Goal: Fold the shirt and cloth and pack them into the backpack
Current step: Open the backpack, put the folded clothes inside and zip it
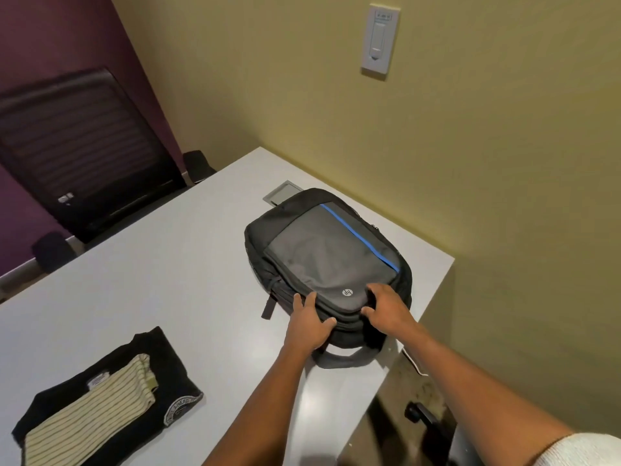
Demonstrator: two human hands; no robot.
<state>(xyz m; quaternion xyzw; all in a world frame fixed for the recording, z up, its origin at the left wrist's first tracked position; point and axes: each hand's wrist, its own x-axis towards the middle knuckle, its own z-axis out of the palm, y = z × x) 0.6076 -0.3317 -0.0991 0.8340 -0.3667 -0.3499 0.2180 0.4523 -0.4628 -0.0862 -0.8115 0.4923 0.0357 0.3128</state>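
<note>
A black and grey backpack (327, 253) with a blue stripe lies flat on the white table (151, 280), its top end toward me. My left hand (311, 322) grips its near edge on the left, fingers over the top and thumb curled along the zipper seam. My right hand (386, 309) grips the same edge on the right, fingers bent onto the grey front pocket. At the lower left a folded black shirt (168, 371) lies on the table, and a folded cream striped cloth (97, 408) rests on top of it.
A black office chair (84, 146) stands behind the table at the left. A grey cable hatch (280, 193) is set into the table just behind the backpack. The yellow wall runs close along the table's right edge, with a wall switch (379, 42) above.
</note>
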